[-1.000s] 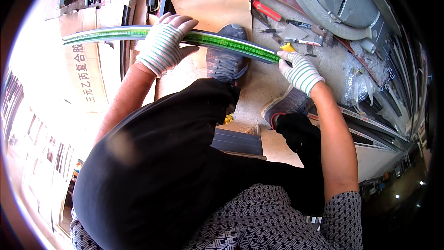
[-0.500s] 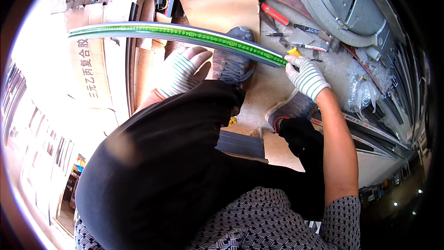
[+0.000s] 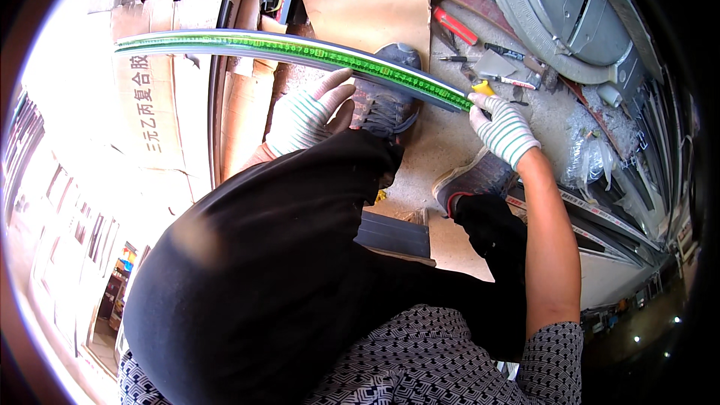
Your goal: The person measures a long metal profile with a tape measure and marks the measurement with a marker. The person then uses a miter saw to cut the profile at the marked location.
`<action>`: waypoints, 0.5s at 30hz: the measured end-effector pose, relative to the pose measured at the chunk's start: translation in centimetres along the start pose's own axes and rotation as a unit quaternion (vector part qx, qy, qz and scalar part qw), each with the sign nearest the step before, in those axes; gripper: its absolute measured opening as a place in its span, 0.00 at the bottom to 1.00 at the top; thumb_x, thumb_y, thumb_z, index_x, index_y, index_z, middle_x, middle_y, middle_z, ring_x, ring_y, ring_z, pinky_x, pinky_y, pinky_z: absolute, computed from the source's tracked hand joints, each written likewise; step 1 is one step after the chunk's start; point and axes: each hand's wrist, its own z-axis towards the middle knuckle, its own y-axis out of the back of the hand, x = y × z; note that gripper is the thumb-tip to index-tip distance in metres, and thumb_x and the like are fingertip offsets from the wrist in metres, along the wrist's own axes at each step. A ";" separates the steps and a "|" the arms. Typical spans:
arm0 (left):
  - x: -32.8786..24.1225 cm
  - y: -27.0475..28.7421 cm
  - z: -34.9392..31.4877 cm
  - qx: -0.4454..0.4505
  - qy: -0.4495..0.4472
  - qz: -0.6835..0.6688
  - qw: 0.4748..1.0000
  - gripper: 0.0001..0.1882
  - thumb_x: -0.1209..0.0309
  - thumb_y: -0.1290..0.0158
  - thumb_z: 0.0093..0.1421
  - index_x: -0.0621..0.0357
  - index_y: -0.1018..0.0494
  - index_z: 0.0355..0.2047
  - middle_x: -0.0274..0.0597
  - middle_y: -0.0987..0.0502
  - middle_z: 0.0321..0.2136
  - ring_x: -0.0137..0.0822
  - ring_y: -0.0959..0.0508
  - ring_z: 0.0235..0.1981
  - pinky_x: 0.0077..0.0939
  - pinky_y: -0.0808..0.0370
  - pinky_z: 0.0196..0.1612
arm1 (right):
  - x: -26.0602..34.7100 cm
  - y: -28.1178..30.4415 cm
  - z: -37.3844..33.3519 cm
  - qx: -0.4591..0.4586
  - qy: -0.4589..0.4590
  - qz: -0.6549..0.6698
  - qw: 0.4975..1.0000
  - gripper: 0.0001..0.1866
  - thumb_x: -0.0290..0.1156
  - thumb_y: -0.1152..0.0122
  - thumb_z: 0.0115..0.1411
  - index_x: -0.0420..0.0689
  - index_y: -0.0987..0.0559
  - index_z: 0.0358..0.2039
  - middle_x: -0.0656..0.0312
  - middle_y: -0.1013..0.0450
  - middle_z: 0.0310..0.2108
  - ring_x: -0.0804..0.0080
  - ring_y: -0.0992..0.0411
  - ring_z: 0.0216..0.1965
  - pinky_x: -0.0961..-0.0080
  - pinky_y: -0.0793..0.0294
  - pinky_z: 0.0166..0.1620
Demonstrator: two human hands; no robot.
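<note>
A long grey profile strip (image 3: 411,94) lies across in front of me, bowed by the lens. Along it runs a green tape measure (image 3: 352,61). My right hand (image 3: 504,129), in a white glove with green stripes, is closed at the right end of both, fingers pinching the tape's end. My left hand (image 3: 309,116), gloved alike, has its fingers apart. Its fingertips reach the near edge of the strip around the middle, and whether they press on it I cannot tell. One of my shoes (image 3: 384,109) stands under the strip, between the hands.
Beyond my right hand lie a red-handled tool (image 3: 455,26), a marker pen (image 3: 504,52) and a small yellow piece (image 3: 482,88) on the floor. A grey round-based machine (image 3: 577,22) stands at the far right. Cardboard (image 3: 360,0) and dark profiles (image 3: 217,97) lie ahead and left.
My left hand has moved up and right, its fingers now at the strip's near edge. My right hand stays at the strip's right end. The whole view has shifted slightly.
</note>
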 end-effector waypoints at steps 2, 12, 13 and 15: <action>0.0 0.0 -0.1 -0.003 -0.001 0.002 1.000 0.14 0.76 0.35 0.57 0.53 0.22 0.44 0.47 0.18 0.50 0.49 0.14 0.37 0.36 0.16 0.38 | 0.1 0.1 0.0 -0.003 0.006 -0.007 1.000 0.14 0.28 0.38 0.66 0.39 0.17 0.50 0.53 0.19 0.39 0.68 0.23 0.37 0.72 0.24 0.46; 0.0 -0.1 -0.3 -0.015 0.000 0.005 1.000 0.14 0.76 0.35 0.57 0.52 0.22 0.44 0.45 0.17 0.50 0.48 0.14 0.35 0.35 0.16 0.37 | 0.7 0.3 -0.2 -0.005 0.007 -0.009 1.000 0.13 0.28 0.38 0.67 0.39 0.16 0.50 0.54 0.19 0.38 0.69 0.23 0.36 0.73 0.23 0.45; 0.0 -0.2 -0.3 -0.016 0.000 0.008 1.000 0.14 0.76 0.35 0.57 0.52 0.22 0.44 0.44 0.17 0.50 0.47 0.14 0.35 0.34 0.16 0.37 | 0.8 0.3 -0.2 -0.005 0.007 -0.008 1.000 0.13 0.28 0.38 0.67 0.39 0.16 0.50 0.54 0.19 0.38 0.69 0.23 0.36 0.73 0.23 0.45; 0.1 -0.3 -0.3 -0.017 0.005 0.006 1.000 0.14 0.76 0.35 0.57 0.51 0.21 0.44 0.44 0.17 0.50 0.47 0.14 0.34 0.34 0.16 0.36 | 0.5 0.2 -0.1 -0.007 0.013 -0.008 1.000 0.13 0.28 0.38 0.67 0.39 0.16 0.50 0.55 0.19 0.37 0.70 0.23 0.35 0.73 0.23 0.44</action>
